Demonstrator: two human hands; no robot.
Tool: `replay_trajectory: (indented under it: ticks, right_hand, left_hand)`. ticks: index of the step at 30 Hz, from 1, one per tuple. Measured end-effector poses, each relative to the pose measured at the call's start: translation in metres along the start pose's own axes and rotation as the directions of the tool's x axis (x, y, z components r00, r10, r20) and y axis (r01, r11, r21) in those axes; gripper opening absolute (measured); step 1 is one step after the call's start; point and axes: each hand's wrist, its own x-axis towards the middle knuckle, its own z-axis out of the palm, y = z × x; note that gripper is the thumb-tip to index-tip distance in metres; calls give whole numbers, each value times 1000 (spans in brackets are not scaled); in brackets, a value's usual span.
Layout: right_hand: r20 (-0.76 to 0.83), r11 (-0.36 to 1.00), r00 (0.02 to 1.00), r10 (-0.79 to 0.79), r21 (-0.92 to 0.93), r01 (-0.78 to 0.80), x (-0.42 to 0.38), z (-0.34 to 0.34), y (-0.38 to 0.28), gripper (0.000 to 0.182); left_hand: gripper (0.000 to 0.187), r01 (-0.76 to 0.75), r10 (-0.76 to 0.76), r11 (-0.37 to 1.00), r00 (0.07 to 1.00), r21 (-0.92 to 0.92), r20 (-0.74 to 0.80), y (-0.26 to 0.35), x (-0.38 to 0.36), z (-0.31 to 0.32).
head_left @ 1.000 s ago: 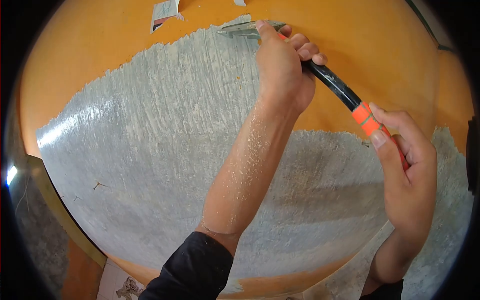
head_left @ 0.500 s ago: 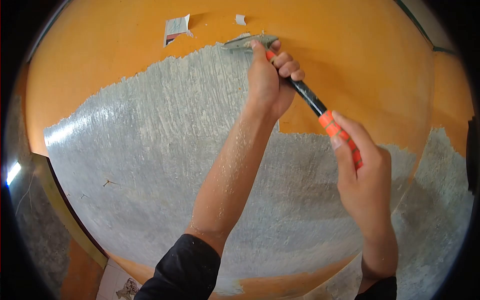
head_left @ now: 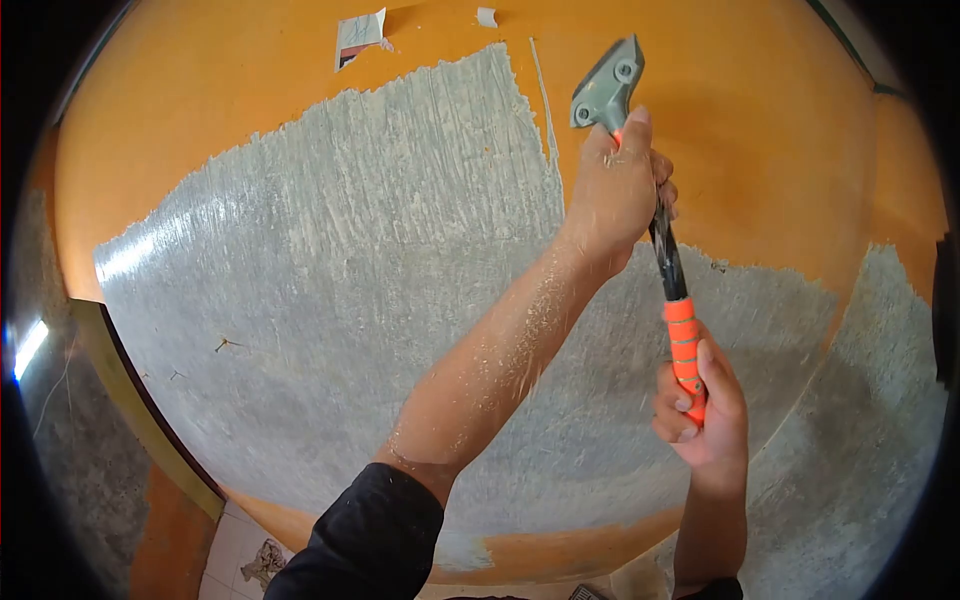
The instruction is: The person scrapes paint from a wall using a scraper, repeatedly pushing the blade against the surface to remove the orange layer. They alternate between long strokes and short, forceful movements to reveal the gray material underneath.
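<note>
A long-handled scraper (head_left: 683,345) with an orange ribbed grip, a black shaft and a grey bolted head is held in both hands. My left hand (head_left: 615,195) wraps the shaft just below the head. Lower down, my right hand (head_left: 708,405) is closed round the orange grip. The scraper head overlaps the orange paint (head_left: 740,150), right of a scraped grey patch (head_left: 420,170) with ragged edges. A thin pale line runs down the paint between that patch and the head. Pale flakes dust my left forearm.
A torn paper sticker (head_left: 360,38) and a small white scrap (head_left: 487,17) cling to the wall above the patch. A nail-like piece (head_left: 226,344) juts from the grey wall at left. A crumpled cloth-like thing (head_left: 263,562) lies on the floor tiles at lower left.
The scraper head has moved right and swung more upright, away from the patch's top edge. Both hands still hold it. The bare patch now shows up to its upper right corner.
</note>
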Motion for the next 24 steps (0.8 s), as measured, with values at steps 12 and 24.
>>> replay_trajectory:
  ticks: [12, 24]
  right_hand:
    - [-2, 995, 995, 96, -32, -96, -11, -23, 15, 41]
    - [38, 982, 985, 167, 78, -170, -22, -22, 40, 45]
  left_hand:
    - [30, 49, -45, 986, 998, 156, -33, -41, -14, -17]
    - [30, 84, -59, 975, 990, 206, -125, -54, -36, -30]
